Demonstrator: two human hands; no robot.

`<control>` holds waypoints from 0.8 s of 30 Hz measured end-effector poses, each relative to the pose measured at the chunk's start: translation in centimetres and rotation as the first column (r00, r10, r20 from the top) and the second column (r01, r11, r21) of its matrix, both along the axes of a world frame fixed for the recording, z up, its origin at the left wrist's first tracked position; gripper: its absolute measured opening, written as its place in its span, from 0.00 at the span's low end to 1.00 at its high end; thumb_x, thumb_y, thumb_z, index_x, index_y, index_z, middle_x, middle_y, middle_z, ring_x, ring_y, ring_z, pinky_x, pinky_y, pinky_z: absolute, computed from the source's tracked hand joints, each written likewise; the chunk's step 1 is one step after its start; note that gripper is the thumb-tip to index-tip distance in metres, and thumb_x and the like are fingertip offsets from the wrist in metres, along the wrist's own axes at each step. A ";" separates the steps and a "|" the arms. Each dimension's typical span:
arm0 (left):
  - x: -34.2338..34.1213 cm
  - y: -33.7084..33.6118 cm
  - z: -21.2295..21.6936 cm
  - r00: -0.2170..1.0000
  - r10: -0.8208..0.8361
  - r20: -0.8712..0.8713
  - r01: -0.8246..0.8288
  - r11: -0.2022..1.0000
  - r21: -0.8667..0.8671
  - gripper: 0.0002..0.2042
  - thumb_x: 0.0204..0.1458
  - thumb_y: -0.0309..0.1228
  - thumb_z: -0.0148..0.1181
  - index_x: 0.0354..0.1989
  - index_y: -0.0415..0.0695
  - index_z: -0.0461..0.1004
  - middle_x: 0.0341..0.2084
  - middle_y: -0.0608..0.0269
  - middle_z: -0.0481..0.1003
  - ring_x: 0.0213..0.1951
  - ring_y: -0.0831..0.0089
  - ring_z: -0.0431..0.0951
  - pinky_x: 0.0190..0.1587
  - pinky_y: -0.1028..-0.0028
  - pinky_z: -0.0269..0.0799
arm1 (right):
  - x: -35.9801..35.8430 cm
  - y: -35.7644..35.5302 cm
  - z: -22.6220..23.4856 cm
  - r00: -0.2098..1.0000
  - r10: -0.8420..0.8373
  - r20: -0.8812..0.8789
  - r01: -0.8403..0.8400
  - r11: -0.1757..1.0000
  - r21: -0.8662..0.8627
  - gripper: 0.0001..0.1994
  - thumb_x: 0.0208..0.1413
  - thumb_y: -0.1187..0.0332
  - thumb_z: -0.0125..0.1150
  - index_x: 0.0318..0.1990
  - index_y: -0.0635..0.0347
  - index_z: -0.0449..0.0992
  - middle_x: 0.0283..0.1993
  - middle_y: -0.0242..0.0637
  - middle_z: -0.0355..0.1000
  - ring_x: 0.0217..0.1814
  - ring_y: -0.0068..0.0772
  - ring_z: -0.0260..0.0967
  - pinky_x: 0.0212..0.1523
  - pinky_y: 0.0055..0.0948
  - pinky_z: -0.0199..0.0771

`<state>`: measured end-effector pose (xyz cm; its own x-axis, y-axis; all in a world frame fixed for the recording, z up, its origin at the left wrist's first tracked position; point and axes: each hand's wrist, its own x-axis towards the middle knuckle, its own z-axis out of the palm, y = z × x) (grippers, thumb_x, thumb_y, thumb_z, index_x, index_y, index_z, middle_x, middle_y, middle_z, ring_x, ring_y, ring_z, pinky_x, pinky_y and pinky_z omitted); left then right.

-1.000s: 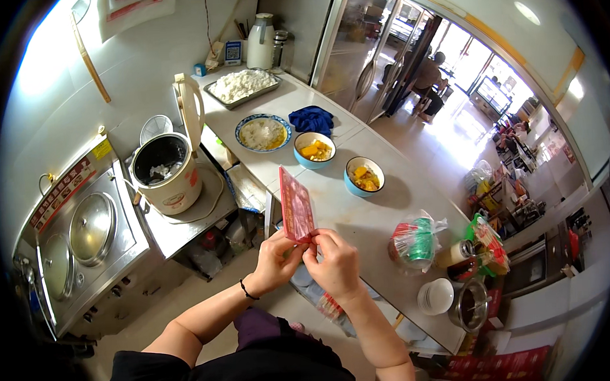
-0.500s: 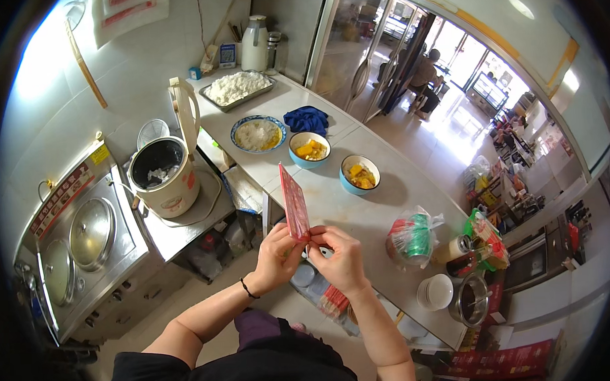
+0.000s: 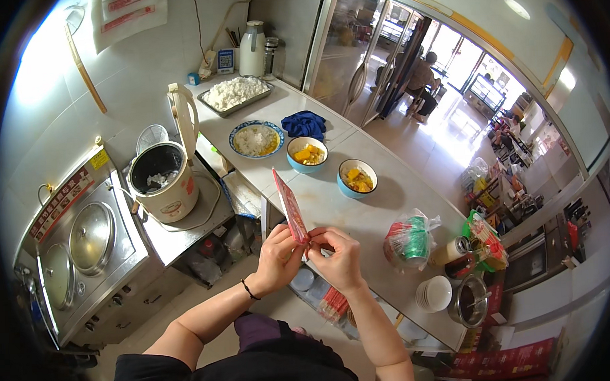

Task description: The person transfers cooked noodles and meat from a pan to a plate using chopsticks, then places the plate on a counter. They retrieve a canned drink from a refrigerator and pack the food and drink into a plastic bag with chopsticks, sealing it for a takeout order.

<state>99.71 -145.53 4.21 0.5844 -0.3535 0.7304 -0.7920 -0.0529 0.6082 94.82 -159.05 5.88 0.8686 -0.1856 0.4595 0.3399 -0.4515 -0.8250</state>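
At frame centre, both hands pinch the lower end of a red packet [image 3: 291, 206]: left hand [image 3: 277, 258], right hand [image 3: 337, 256]. Its long axis runs upward, tilting upper-left, above the surface [image 3: 360, 219].

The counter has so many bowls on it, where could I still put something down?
The white counter is bare between the red packet in both hands and the blue bowl of yellow food, on to the bagged green cups. Another bare strip lies beside the blue cloth, toward the glass doors. The right end, by the stacked white bowls and the bottles, is crowded.
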 end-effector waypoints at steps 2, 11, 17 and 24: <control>0.1 0.0 -0.2 1.000 -0.002 -0.001 0.002 1.000 0.000 0.09 0.39 0.16 0.56 0.31 0.41 0.73 0.27 0.58 0.72 0.33 0.58 0.70 0.37 0.67 0.66 | 0.0 -0.1 0.0 1.000 0.016 -0.004 -0.016 1.000 0.024 0.03 0.39 0.81 0.59 0.25 0.69 0.72 0.32 0.39 0.73 0.29 0.27 0.73 0.32 0.21 0.74; 0.4 0.3 -0.2 0.999 -0.050 -0.009 0.050 0.999 0.016 0.09 0.40 0.17 0.56 0.32 0.40 0.73 0.28 0.57 0.72 0.35 0.58 0.70 0.37 0.68 0.66 | -0.4 -0.6 0.5 0.997 0.068 -0.034 -0.064 0.992 0.104 0.04 0.41 0.82 0.57 0.28 0.71 0.73 0.34 0.40 0.72 0.32 0.28 0.74 0.34 0.21 0.75; 0.2 0.5 -0.6 0.996 -0.046 -0.082 0.046 0.999 -0.007 0.09 0.40 0.17 0.56 0.32 0.39 0.73 0.28 0.58 0.72 0.34 0.58 0.70 0.35 0.68 0.67 | -0.4 -0.2 -0.2 0.998 0.061 -0.004 -0.060 0.992 0.108 0.04 0.43 0.80 0.57 0.29 0.71 0.73 0.34 0.40 0.72 0.32 0.27 0.73 0.34 0.21 0.74; -0.4 0.4 -0.8 0.965 -0.035 -0.262 0.011 0.996 -0.090 0.06 0.44 0.17 0.52 0.31 0.36 0.72 0.27 0.59 0.72 0.26 0.71 0.71 0.29 0.76 0.67 | 0.0 0.4 -1.5 0.998 0.055 -0.040 -0.043 0.962 0.268 0.04 0.49 0.78 0.55 0.32 0.69 0.71 0.31 0.34 0.71 0.30 0.20 0.68 0.32 0.19 0.70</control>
<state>99.26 -145.14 3.38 0.7523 -0.3112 0.5807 -0.6043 0.0254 0.7964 94.86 -158.65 4.34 0.8991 -0.2526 0.3574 0.3141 -0.1964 -0.9289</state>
